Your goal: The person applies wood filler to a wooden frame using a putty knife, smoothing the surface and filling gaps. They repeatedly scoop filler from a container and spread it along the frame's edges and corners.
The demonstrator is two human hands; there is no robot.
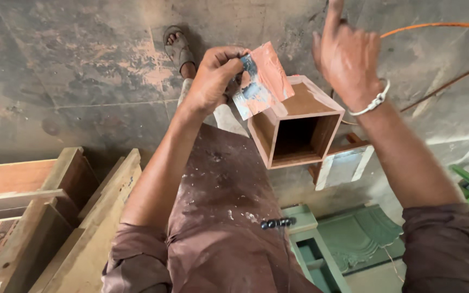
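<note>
Reddish-brown wood forms a small open box (296, 126) at the centre of the frame, resting on the person's knee, its hollow facing the camera. The left hand (213, 78), just left of the box, pinches a worn sheet of sandpaper (261, 80) between closed fingers, the sheet lying against the box's upper left corner. The right hand (348, 57), in the upper right, hovers above the box with fingers spread, holding nothing, a pale bracelet (374, 101) at its wrist. Wooden frames (39, 211) fill the lower left; green carved furniture (354, 233) sits lower right.
</note>
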